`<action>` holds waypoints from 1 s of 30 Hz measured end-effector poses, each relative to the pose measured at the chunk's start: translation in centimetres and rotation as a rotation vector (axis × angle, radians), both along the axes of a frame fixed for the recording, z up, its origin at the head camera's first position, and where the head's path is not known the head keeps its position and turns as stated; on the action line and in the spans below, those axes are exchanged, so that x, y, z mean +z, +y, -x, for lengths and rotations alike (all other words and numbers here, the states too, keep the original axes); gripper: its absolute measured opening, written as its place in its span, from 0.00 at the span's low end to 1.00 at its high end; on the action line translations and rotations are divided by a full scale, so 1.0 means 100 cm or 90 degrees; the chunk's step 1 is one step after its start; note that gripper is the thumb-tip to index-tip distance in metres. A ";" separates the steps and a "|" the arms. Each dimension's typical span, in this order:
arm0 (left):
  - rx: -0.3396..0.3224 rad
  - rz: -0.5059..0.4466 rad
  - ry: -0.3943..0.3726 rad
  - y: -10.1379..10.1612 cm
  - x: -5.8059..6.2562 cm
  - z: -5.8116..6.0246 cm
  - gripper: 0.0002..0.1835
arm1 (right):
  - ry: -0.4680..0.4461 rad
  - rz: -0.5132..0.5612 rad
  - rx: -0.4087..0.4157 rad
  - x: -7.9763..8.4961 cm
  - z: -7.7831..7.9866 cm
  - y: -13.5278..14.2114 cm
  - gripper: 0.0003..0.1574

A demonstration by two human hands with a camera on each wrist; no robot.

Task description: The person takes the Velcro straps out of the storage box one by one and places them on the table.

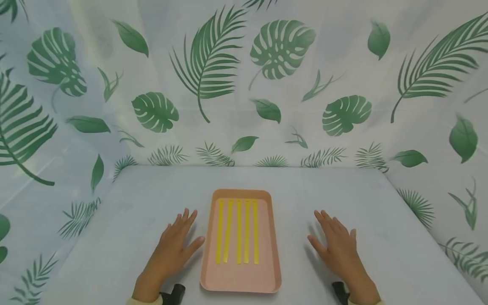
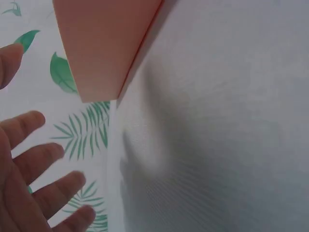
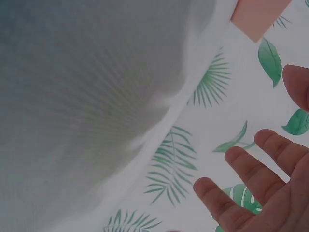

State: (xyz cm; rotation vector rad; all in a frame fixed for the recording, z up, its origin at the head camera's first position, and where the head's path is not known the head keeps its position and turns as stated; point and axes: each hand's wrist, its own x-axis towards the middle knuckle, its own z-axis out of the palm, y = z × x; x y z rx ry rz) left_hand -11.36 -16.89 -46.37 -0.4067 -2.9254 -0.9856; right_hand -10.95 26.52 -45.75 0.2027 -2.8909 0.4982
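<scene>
A pink rectangular tray (image 1: 240, 278) lies lengthwise on the table between my two hands. Several thin yellow strips (image 1: 239, 233), each slightly wider at its far end, lie side by side in it; their exact kind is hard to make out. My left hand (image 1: 173, 248) hovers just left of the tray, fingers extended, thumb tip close to the rim. On the other side, farther off, my right hand (image 1: 337, 248) is held over the table with its fingers spread. Neither hand holds anything. Both wrist views show part of the tray's outer wall (image 2: 104, 48) beyond the fingers.
The table (image 1: 152, 186) has a plain white cover. Behind it and along both sides hangs a white curtain (image 1: 228, 123) printed with green leaves. A black wrist device (image 1: 176, 293) sits at my left wrist, and another black device (image 1: 339, 291) at my right.
</scene>
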 end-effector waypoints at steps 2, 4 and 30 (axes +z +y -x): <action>-0.020 -0.062 -0.031 -0.002 0.000 0.006 0.40 | 0.008 0.007 0.015 0.000 0.002 0.000 0.47; -0.039 -0.115 -0.050 -0.003 -0.003 0.012 0.39 | 0.020 0.022 0.037 0.000 0.005 0.000 0.46; -0.241 -0.500 -0.233 -0.002 -0.022 0.063 0.45 | 0.016 0.151 0.248 0.013 0.050 -0.013 0.41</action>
